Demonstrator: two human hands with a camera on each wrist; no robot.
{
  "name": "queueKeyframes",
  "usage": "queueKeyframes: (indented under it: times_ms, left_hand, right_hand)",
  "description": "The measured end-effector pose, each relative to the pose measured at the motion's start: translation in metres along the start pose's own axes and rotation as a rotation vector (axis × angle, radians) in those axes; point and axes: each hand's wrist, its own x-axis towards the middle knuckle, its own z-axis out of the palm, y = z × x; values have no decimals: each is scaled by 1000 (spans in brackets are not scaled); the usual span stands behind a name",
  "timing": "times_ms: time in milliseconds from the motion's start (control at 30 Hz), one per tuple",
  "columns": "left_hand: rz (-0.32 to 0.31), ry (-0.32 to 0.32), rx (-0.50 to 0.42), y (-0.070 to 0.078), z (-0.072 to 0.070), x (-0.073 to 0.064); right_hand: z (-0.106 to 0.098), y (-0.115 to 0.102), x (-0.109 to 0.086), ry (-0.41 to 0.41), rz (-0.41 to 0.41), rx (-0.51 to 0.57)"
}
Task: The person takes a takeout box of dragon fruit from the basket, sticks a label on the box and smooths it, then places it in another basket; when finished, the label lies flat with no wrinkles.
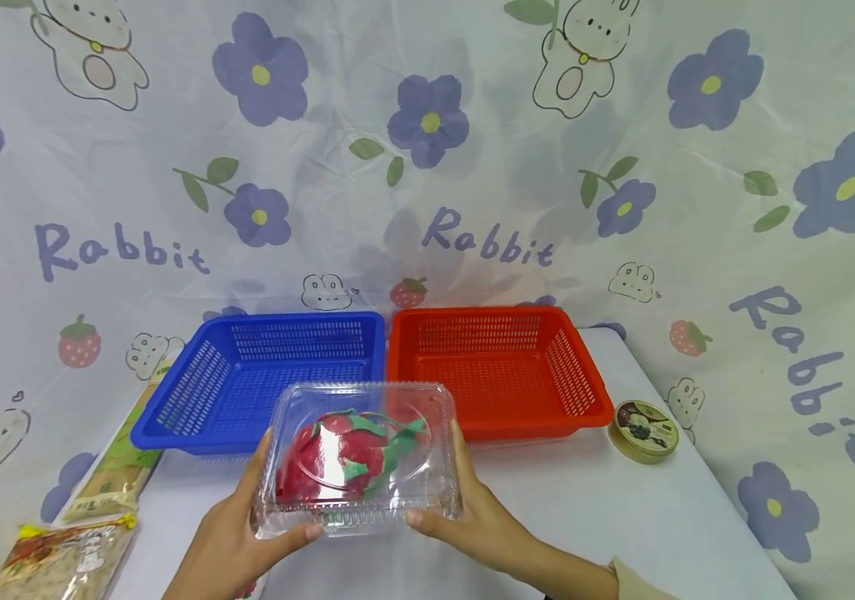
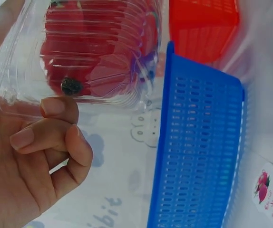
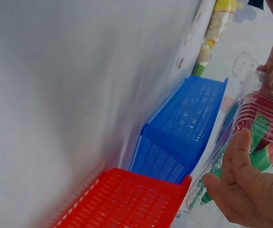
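A clear plastic clamshell box (image 1: 427, 492) is held up in front of the baskets, its lid closed. Inside lies a red dragon fruit (image 1: 333, 458) with green scales, also seen through the ribbed wall in both wrist views. My left hand (image 1: 232, 525) grips the box's left side, thumb along the front edge; in the left wrist view several of its fingers curl by the wall. On the right side my right hand (image 1: 487, 521) grips it, thumb at the front rim and fingers (image 3: 241, 152) against the ribbed wall.
Behind the box stand a blue basket (image 1: 165, 417) and a red basket (image 1: 592, 408), side by side. A round tin (image 1: 643, 432) sits at right. Two food packs, a long one (image 1: 116, 467) and a pale one (image 1: 60, 562), lie at left. A dragon-fruit-printed card (image 2: 269, 192) lies on the white table (image 1: 585, 500).
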Motion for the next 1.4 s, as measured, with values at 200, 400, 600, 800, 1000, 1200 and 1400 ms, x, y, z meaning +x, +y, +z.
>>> queueKeyframes:
  times_ms: [200, 400, 600, 800, 1000, 1200, 1400]
  left_hand:
    - [56, 41, -68, 0, 5, -7]
    - [45, 32, -75, -1, 8, -9]
    - [-18, -6, -74, -4, 12, -12]
    - [-64, -30, -40, -12, 18, -14]
    - [-78, -56, -47, -17, 23, -14]
    - [-111, -103, -69, -23, 30, -14]
    - [-121, -124, -92, -28, 39, -14]
  right_hand:
    - [3, 1, -8, -8, -16, 46]
    - [5, 0, -13, -37, -17, 93]
    - [8, 2, -17, -64, -27, 179]
    - [12, 5, -21, -98, -12, 244]
    - [15, 9, -27, -92, 12, 256]
    - [17, 13, -32, -134, 42, 405]
    - [21, 16, -35, -132, 107, 557]
